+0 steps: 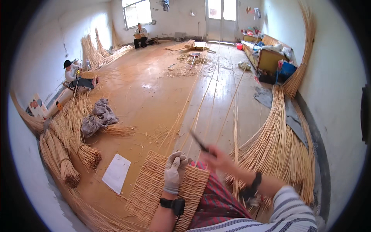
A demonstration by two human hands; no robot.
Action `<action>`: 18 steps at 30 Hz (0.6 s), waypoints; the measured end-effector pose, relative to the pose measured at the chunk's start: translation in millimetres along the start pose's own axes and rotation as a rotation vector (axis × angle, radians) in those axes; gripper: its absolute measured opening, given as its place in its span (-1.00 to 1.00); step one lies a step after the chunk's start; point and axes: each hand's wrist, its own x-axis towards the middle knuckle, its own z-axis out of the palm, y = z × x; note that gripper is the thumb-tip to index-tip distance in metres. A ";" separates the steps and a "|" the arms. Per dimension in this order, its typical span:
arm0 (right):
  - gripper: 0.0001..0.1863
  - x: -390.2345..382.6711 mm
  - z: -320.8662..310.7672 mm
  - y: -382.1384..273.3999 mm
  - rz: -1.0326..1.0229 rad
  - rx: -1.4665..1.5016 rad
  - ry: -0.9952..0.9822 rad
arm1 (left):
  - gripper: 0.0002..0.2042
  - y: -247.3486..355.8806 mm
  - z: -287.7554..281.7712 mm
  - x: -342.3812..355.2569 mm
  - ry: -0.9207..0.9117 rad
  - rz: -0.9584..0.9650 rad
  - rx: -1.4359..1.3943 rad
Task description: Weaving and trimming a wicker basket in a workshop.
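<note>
A woven wicker panel (148, 179) lies tilted across my lap, over a red checked cloth (218, 201). Long pale rods (210, 98) run from its far edge out over the floor. My left hand (175, 172), in a pale glove, is closed at that far edge; what its fingers pinch is hidden. To the right of it, my bare right hand (219, 159) is raised above the rods and smeared by motion. It grips a dark, narrow blade-like tool (199, 141) that points up and left, apart from the panel.
A large fan of loose rods (276, 154) lies at my right. Tied rod bundles (63, 162), a grey cloth (100, 118) and a white sheet (116, 173) are at my left. Two people (73, 75) (140, 35) sit farther off. Scraps (189, 65) litter the floor.
</note>
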 end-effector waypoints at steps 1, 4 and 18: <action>-0.71 39.3 -16.7 -17.9 -0.084 0.020 0.011 | -0.78 -0.5 -0.4 0.9 0.004 0.003 0.020; -0.57 138.6 -42.2 -101.5 -0.118 -0.041 0.019 | -0.78 2.1 -0.1 1.7 -0.072 0.030 -0.010; -0.83 268.9 -42.3 -142.3 -0.016 0.169 0.038 | -0.79 7.9 6.3 -5.2 0.016 -0.010 0.039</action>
